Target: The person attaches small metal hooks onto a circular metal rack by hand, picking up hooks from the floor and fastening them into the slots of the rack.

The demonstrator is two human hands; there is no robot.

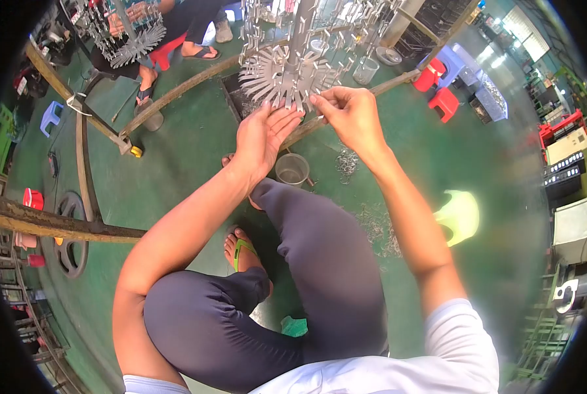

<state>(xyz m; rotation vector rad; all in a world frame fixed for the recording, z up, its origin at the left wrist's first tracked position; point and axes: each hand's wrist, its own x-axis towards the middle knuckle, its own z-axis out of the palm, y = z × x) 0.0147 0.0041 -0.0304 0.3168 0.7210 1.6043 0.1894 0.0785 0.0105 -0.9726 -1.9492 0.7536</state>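
A round metal rack (260,73) with many flat prongs fanned out around a central post hangs in front of me, with small metal pieces on and above it. My left hand (262,136) is under its near edge, palm up and fingers stretched out; bright bits show at its fingertips, too small to name. On the right side of that edge, my right hand (351,117) has thumb and forefinger pinched together. Whatever lies in the pinch is too small to make out. Below the hands, a grey bucket (292,169) stands on the floor.
Rusty frame bars (182,92) cross around the rack. Loose metal pieces (347,164) lie on the green floor. A yellow-green bag (459,217) is at right, beyond it red stools (444,104) and a blue crate (490,95). Another person (191,26) sits at a similar rack, upper left.
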